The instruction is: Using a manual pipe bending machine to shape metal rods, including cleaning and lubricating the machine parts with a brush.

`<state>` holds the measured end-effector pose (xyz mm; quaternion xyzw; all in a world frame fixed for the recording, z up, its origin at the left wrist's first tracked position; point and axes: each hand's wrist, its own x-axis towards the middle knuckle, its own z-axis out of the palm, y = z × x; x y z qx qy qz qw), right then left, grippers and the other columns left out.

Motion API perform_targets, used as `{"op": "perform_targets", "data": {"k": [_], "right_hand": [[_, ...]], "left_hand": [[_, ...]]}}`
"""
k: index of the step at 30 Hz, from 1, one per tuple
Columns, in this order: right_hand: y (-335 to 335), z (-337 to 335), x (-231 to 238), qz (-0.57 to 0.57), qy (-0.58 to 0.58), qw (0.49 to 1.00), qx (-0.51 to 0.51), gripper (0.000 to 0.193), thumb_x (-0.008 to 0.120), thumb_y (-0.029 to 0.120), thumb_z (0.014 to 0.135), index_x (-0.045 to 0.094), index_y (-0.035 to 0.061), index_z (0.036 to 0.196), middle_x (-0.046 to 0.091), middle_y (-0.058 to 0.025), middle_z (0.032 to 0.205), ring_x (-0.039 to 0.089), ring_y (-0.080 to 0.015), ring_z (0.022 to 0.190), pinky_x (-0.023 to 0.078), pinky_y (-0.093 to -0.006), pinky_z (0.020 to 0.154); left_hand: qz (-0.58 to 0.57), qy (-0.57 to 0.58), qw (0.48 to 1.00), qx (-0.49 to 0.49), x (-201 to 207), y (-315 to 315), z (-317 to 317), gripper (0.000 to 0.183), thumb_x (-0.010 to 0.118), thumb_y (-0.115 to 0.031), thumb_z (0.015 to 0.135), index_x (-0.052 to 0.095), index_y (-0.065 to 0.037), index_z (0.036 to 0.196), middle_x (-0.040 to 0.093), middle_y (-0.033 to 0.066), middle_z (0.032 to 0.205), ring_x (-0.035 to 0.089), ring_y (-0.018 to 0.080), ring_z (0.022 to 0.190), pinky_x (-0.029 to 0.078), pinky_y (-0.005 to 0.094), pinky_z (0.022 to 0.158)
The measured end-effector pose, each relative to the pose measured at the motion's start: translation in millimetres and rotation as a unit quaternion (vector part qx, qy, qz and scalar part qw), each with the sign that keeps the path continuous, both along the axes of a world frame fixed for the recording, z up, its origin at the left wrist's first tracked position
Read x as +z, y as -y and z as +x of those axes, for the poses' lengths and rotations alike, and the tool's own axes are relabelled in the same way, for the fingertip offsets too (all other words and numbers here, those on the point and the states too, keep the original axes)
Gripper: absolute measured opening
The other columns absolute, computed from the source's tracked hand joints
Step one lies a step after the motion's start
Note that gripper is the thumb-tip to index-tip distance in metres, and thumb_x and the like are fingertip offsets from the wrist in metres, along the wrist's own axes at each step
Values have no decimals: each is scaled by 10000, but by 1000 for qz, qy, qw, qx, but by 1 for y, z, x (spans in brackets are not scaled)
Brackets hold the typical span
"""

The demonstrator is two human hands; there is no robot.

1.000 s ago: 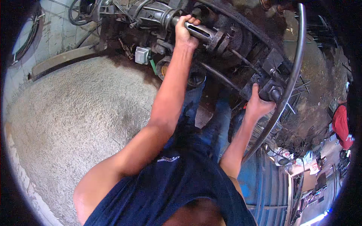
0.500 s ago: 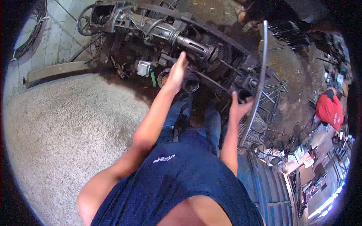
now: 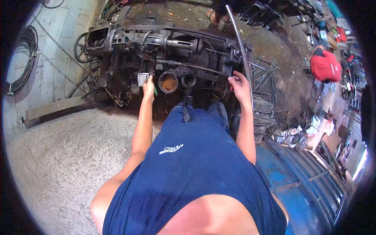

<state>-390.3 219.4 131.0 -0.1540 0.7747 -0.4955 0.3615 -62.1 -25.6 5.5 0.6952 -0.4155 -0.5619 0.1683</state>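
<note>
My left hand (image 3: pixel 148 89) is raised to the front of a long greasy machine (image 3: pixel 184 64). Its closed fingers are at the right edge of a small pale square box (image 3: pixel 142 79), with a green rod (image 3: pixel 156 91) just beside them. Whatever is between these fingers is hidden. My right hand (image 3: pixel 241 87) hovers by the machine's right end, fingers loosely bent and apart, with nothing visible in them. Close beside it a long metal bar (image 3: pixel 239 37) runs out from the machine, bowed by the lens. A slotted metal spindle (image 3: pixel 180 44) lies along the machine's top.
Two round cups, one holding rusty brown matter (image 3: pixel 169 83), sit at the machine's front. Loose rods (image 3: pixel 264 74) lie to the right. A person in red (image 3: pixel 326 65) crouches farther right; another's sandaled foot (image 3: pixel 212 17) is behind. Blue metal panels (image 3: pixel 290 176) stand at lower right.
My left hand has moved left from the machine's middle to the pale box. The right hand stays by the machine's right end, fingers more bent. The whole view has turned and shifted.
</note>
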Motion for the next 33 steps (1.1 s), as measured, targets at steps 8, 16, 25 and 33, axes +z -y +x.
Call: {"op": "perform_targets", "data": {"k": [8,16,25,33], "right_hand": [[-16,4,25,-25,-1,999,-37,442,686,119,829,532,-73,1195,623,-50,819,588,-112,679,484,-249,613],[-22,-16,49,31,-98,994,-24,428,703,166,808,580,-63,1148,630,-62,829,604,-113,762,470,-236,720],[28,-55,11,125,-418,900,3,579,699,265,741,526,-38,1203,559,-257,1120,530,-384,1081,423,-430,935],[76,-71,-16,182,-369,909,68,571,537,351,874,393,-6,1295,498,-296,1193,513,-464,1089,416,-504,937]], "left_hand": [[87,51,993,67,-69,-24,65,467,519,-529,869,585,-67,845,496,0,692,447,143,584,343,292,513],[189,15,982,11,-124,-42,85,748,415,-645,861,421,-80,1352,442,100,1343,431,251,1177,373,479,931],[282,-78,956,-14,-96,3,54,388,503,-423,936,556,-40,918,444,4,645,423,135,464,516,363,626],[369,-432,745,350,-43,29,30,306,378,-247,984,438,10,829,304,-17,497,250,110,355,336,258,452]]}}
